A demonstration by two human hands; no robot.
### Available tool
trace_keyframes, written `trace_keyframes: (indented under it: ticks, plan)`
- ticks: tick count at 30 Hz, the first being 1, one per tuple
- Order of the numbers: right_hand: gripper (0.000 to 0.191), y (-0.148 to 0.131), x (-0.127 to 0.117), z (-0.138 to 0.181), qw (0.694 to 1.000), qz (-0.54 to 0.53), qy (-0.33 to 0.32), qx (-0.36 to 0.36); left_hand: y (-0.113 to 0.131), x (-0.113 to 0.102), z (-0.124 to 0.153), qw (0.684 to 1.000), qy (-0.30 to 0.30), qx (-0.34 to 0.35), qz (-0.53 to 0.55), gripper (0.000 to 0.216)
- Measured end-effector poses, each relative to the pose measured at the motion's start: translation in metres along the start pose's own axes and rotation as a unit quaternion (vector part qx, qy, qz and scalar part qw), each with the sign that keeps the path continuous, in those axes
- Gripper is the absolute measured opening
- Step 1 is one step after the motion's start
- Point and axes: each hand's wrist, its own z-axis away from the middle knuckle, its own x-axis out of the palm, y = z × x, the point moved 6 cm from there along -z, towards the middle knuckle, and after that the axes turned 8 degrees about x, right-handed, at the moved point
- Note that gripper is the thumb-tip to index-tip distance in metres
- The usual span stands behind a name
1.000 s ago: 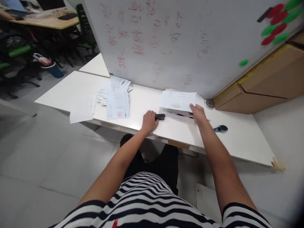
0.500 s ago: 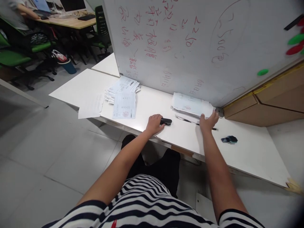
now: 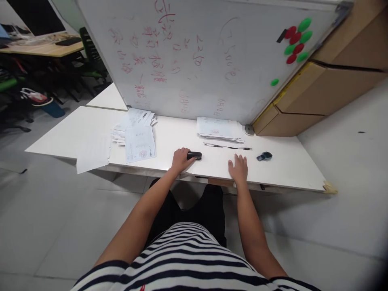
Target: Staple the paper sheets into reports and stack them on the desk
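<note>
My left hand (image 3: 180, 160) rests on the white table (image 3: 281, 171), closed around the end of a small black stapler (image 3: 194, 155). My right hand (image 3: 238, 169) lies flat on the table near its front edge, fingers apart, holding nothing. Beyond it a stack of printed papers (image 3: 220, 128) sits against the foot of a whiteboard (image 3: 197, 52), with a thin dark pen (image 3: 227, 146) lying just in front of the stack. A small dark clip-like object (image 3: 264, 156) lies to the right of my right hand.
A second spread pile of printed forms (image 3: 136, 131) and a loose sheet (image 3: 92, 153) overhanging the edge lie at the table's left. Cardboard boxes (image 3: 318, 81) stand at the right behind the board. Chairs and a desk are at the far left.
My right hand set the sheets down on the stack by the whiteboard, then drew back to the table's front edge. My left hand stayed on the stapler. The view shifted.
</note>
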Motion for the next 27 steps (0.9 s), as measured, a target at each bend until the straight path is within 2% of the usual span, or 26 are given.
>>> trace_keyframes:
  ticks: [3,7,11,13,16,21,24,27]
  plan:
    - [0.067,-0.002,0.003,-0.001,0.998,0.058,-0.017,0.023,0.001,-0.002,0.002,1.0,0.012,0.003,0.01,0.038]
    - [0.066,0.001,0.007,-0.002,0.996,0.075,-0.034,0.028,0.007,-0.003,0.007,0.999,0.01,0.013,0.039,0.048]
    - [0.067,0.002,0.008,-0.001,0.996,0.074,-0.034,0.023,0.009,-0.014,0.011,0.998,0.059,-0.002,0.015,0.056]
    - [0.067,0.002,0.008,-0.001,0.997,0.073,-0.032,0.022,-0.006,-0.026,0.015,0.993,0.098,-0.065,-0.02,0.054]
    - [0.067,0.001,0.008,-0.001,0.997,0.072,-0.031,0.02,-0.051,-0.049,0.03,0.965,0.139,-0.214,-0.059,0.058]
    - [0.067,0.002,0.008,0.0,0.996,0.074,-0.036,0.025,-0.128,-0.078,0.067,0.9,0.14,-0.4,-0.102,0.098]
    - [0.067,0.001,0.007,0.001,0.996,0.079,-0.038,0.026,-0.144,-0.08,0.077,0.883,0.13,-0.439,-0.105,0.1]
    - [0.066,0.0,0.007,0.001,0.995,0.088,-0.033,0.026,-0.14,-0.075,0.073,0.895,0.112,-0.415,-0.115,0.086]
